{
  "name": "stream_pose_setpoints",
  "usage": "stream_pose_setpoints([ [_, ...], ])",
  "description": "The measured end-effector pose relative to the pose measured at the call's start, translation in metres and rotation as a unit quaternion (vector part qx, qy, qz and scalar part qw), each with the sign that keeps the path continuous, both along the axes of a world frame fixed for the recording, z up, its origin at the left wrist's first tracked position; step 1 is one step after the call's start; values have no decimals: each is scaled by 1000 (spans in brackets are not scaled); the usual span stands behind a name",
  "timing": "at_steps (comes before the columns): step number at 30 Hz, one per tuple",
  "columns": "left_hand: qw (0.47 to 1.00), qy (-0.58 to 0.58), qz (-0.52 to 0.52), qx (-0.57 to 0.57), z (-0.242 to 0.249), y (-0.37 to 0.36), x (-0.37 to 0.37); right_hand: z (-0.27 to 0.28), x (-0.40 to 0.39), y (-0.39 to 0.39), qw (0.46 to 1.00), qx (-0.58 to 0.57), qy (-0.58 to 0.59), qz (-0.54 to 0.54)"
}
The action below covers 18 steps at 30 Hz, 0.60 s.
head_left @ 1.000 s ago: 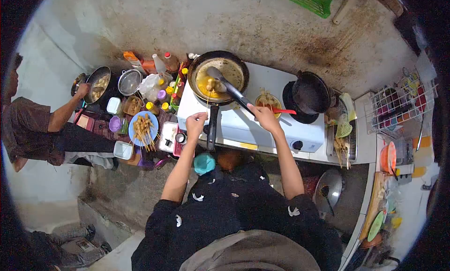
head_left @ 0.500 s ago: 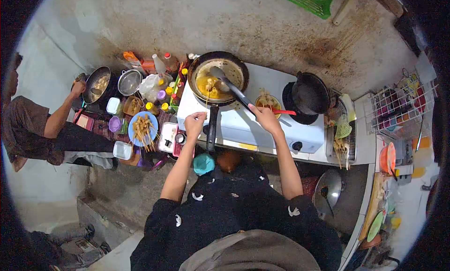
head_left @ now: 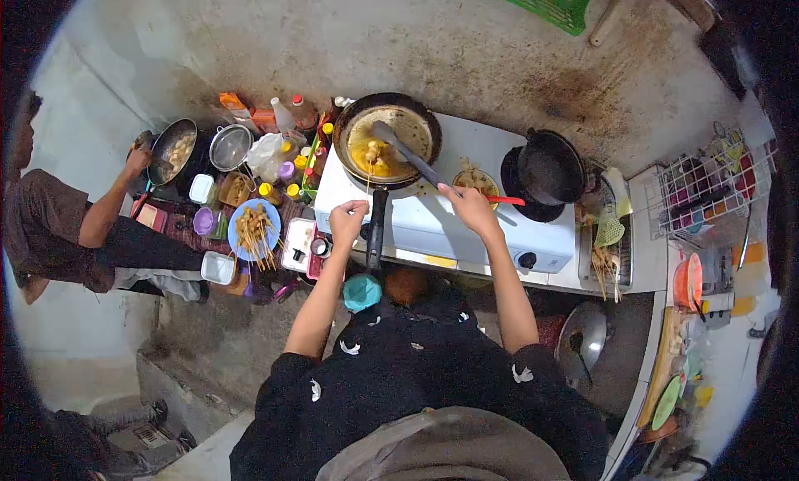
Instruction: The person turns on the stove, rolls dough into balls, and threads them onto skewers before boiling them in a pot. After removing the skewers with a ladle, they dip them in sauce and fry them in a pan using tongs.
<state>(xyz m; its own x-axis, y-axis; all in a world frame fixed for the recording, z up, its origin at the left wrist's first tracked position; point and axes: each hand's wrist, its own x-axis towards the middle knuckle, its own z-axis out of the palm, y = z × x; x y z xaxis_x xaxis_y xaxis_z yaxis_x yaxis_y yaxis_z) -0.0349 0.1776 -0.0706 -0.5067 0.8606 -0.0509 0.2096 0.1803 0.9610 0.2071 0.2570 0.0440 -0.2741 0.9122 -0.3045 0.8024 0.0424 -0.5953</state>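
My left hand [head_left: 348,223] pinches the bare end of a thin wooden skewer [head_left: 369,184] in front of the stove. Its far end carries pale pieces of food [head_left: 376,154] lying in yellow liquid in the dark-rimmed frying pan [head_left: 404,119]. My right hand [head_left: 470,209] is closed around the handle of a dark spatula [head_left: 409,156]. The spatula's broad head is over the pan, close to the skewered food. Just behind my right hand is a bowl of pale food [head_left: 476,180], with a red handle [head_left: 504,200] beside it.
A black pot [head_left: 551,165] stands on the right burner of the white stove [head_left: 449,227]. Skewers lie on a blue plate [head_left: 243,250] at left, near bottles and containers. A co-worker [head_left: 58,210] holds another pan [head_left: 175,152]. More skewers [head_left: 606,269] rest at right.
My right hand and the spatula have shifted slightly left. My left hand stays almost still with the skewer. The food in the co-worker's pan has shifted a little.
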Motion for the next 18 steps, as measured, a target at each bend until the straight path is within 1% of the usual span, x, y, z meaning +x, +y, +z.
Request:
stream_pose_setpoints([
  [1, 1000, 12, -1, 3, 0, 1, 0, 3, 0, 1, 1000, 2, 0, -1],
  [3, 1000, 5, 2, 5, -2, 3, 0, 7, 0, 0, 998, -45, 48, -15],
  [4, 1000, -1, 5, 5, -5, 2, -1, 6, 0, 0, 998, -46, 48, -14],
  [6, 1000, -3, 5, 5, -7, 1, -1, 2, 1, 0, 1000, 21, 2, -20],
  [7, 1000, -5, 4, 9, -5, 2, -1, 0, 2, 1, 1000, 22, 3, -21],
  [9, 1000, 15, -5, -6, 0, 1, -1, 0, 3, 3, 998, -53, 23, 1],
  [10, 999, 33, -12, -23, 3, 0, 0, 2, 4, 4, 998, -52, 22, 2],
  [11, 999, 32, -11, -23, 4, 0, 1, 4, 4, 4, 999, -42, 32, -8],
  [13, 1000, -11, 5, 11, 0, 0, 1, 2, 5, 2, 998, -34, 42, -17],
  [15, 1000, -5, 4, 11, -1, -1, 1, -3, 6, 2, 1000, 8, 9, 0],
  [16, 1000, -1, 3, 12, 0, 0, 1, -3, 7, 1, 1000, 10, 9, -1],
  [18, 1000, 1, 9, 6, -1, 2, 0, -3, 7, -2, 994, -9, 109, -18],
])
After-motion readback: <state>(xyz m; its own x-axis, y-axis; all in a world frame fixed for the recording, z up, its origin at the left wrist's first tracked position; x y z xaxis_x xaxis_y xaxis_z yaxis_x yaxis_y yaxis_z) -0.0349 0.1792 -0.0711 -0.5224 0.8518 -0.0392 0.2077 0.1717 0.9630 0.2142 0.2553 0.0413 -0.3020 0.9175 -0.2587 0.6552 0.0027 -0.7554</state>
